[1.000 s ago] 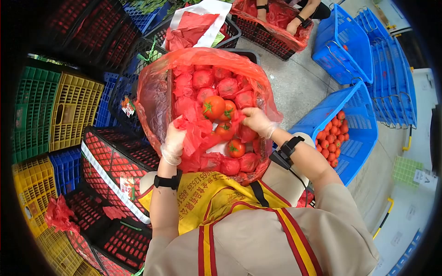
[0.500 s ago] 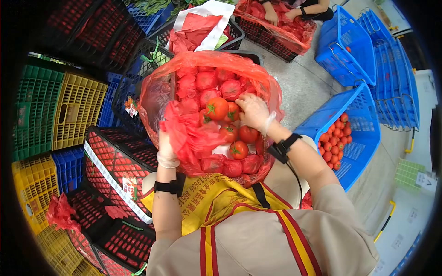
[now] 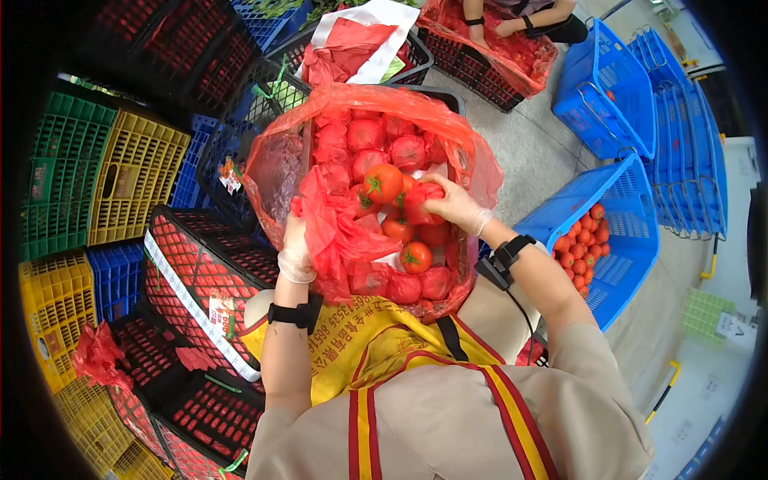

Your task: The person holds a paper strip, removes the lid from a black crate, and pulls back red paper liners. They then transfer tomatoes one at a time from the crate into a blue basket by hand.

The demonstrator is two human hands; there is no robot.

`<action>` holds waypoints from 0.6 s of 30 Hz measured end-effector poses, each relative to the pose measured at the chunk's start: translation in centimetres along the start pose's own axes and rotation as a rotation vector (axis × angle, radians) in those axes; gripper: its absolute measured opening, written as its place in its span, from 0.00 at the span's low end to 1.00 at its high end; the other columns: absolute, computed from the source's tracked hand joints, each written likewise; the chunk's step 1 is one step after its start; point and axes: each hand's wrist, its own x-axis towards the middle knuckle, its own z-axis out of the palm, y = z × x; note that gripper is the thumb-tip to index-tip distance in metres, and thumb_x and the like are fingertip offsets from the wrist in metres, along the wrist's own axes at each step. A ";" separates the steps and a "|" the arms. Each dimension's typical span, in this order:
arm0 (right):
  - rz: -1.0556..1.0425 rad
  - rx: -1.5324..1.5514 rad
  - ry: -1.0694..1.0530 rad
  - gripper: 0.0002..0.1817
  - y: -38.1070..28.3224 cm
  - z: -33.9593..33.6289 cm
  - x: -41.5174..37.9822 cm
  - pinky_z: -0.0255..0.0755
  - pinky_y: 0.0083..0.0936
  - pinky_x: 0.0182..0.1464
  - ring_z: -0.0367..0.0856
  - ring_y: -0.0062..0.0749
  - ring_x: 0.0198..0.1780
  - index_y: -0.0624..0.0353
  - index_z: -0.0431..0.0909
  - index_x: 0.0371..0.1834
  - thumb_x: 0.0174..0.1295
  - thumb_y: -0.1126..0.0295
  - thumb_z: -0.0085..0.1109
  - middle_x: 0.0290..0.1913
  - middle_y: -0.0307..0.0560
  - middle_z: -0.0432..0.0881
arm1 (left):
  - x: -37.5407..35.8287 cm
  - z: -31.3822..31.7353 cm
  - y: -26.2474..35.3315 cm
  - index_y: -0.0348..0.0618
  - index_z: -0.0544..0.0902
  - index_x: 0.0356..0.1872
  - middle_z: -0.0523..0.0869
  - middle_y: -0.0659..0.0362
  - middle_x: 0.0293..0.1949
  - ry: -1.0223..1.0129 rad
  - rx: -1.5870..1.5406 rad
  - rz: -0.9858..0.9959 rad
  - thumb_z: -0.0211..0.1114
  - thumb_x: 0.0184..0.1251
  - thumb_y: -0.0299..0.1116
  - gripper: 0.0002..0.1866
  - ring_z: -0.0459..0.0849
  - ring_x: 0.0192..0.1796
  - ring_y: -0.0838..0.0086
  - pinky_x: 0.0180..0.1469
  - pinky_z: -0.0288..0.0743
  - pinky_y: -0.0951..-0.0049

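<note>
A crate lined with a large red plastic bag holds wrapped tomatoes and several bare ones, one large red tomato near the middle. My right hand, in a clear glove, has its fingers closed round a red-wrapped tomato over the crate's centre. At the crate's left side, my gloved left hand is closed on crumpled red wrappers, which hide its fingertips in part. Another bare tomato lies lower in the crate.
Blue baskets stand at the right, one with small tomatoes. A co-worker's hands are in another red-lined crate at the top. Black crates and yellow crates stand at the left. Red wrappers lie above.
My right hand has closed on a red-wrapped tomato and lifted it slightly. The wrappers in my left hand have shifted a little. The co-worker's hands have moved.
</note>
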 end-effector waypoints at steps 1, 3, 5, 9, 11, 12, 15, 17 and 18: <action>-0.002 -0.004 0.002 0.26 0.5 0.3 0.2 0.73 0.27 0.48 0.80 0.35 0.44 0.56 0.74 0.54 0.50 0.63 0.65 0.41 0.49 0.82 | 0.6 -0.3 -0.6 0.39 0.75 0.55 0.82 0.59 0.45 -0.003 -0.003 0.002 0.55 0.68 0.26 0.15 0.82 0.43 0.71 0.47 0.79 0.69; 0.144 0.318 0.009 0.18 1.2 0.7 0.6 0.72 0.25 0.48 0.78 0.29 0.43 0.60 0.75 0.52 0.59 0.65 0.59 0.41 0.43 0.81 | 1.1 -0.3 -1.4 0.38 0.75 0.55 0.82 0.58 0.45 -0.021 0.019 0.007 0.56 0.66 0.24 0.16 0.82 0.43 0.71 0.47 0.79 0.70; 0.190 0.430 0.025 0.16 1.8 0.3 0.9 0.72 0.26 0.50 0.78 0.30 0.45 0.61 0.74 0.52 0.63 0.66 0.55 0.43 0.42 0.81 | 0.6 0.0 -1.4 0.38 0.75 0.54 0.82 0.58 0.45 -0.020 -0.031 -0.003 0.57 0.66 0.23 0.16 0.82 0.43 0.71 0.46 0.79 0.69; 0.189 1.001 0.170 0.14 2.4 0.5 1.8 0.73 0.32 0.55 0.78 0.32 0.50 0.61 0.72 0.53 0.68 0.68 0.49 0.50 0.44 0.79 | -0.6 1.7 -0.1 0.39 0.72 0.57 0.81 0.57 0.48 -0.032 -0.068 -0.062 0.57 0.66 0.24 0.18 0.81 0.47 0.69 0.50 0.78 0.67; 0.181 1.024 0.150 0.15 1.9 0.2 1.6 0.71 0.36 0.58 0.76 0.34 0.54 0.61 0.71 0.55 0.70 0.67 0.46 0.54 0.45 0.77 | -0.8 1.9 -0.2 0.39 0.71 0.59 0.80 0.56 0.50 -0.061 -0.086 -0.072 0.57 0.66 0.24 0.20 0.81 0.48 0.69 0.51 0.78 0.66; 0.200 1.094 0.181 0.14 1.3 0.5 1.7 0.71 0.38 0.58 0.77 0.35 0.54 0.60 0.71 0.55 0.70 0.67 0.45 0.55 0.45 0.77 | -0.9 1.9 -0.4 0.41 0.69 0.61 0.79 0.57 0.52 -0.058 -0.126 -0.115 0.57 0.65 0.23 0.22 0.80 0.50 0.69 0.52 0.77 0.66; 0.277 1.256 0.158 0.13 -1.1 1.8 1.3 0.72 0.35 0.57 0.77 0.33 0.52 0.60 0.72 0.52 0.70 0.67 0.44 0.52 0.45 0.78 | -2.4 4.4 -0.4 0.43 0.66 0.64 0.77 0.58 0.55 -0.116 -0.056 -0.113 0.58 0.63 0.21 0.26 0.79 0.52 0.69 0.54 0.76 0.67; 0.187 1.315 0.127 0.13 -4.1 4.3 0.2 0.69 0.27 0.56 0.77 0.27 0.51 0.61 0.75 0.49 0.70 0.68 0.42 0.48 0.42 0.80 | -2.9 7.0 -1.2 0.45 0.65 0.64 0.76 0.61 0.55 -0.198 0.266 0.087 0.56 0.67 0.26 0.25 0.75 0.55 0.73 0.58 0.70 0.72; 0.031 0.995 0.165 0.13 -5.1 6.2 -0.5 0.67 0.26 0.57 0.75 0.27 0.51 0.61 0.75 0.49 0.69 0.69 0.42 0.48 0.43 0.79 | -2.9 7.4 -1.8 0.44 0.65 0.65 0.76 0.61 0.54 -0.214 0.305 0.063 0.55 0.68 0.28 0.24 0.76 0.52 0.74 0.56 0.71 0.73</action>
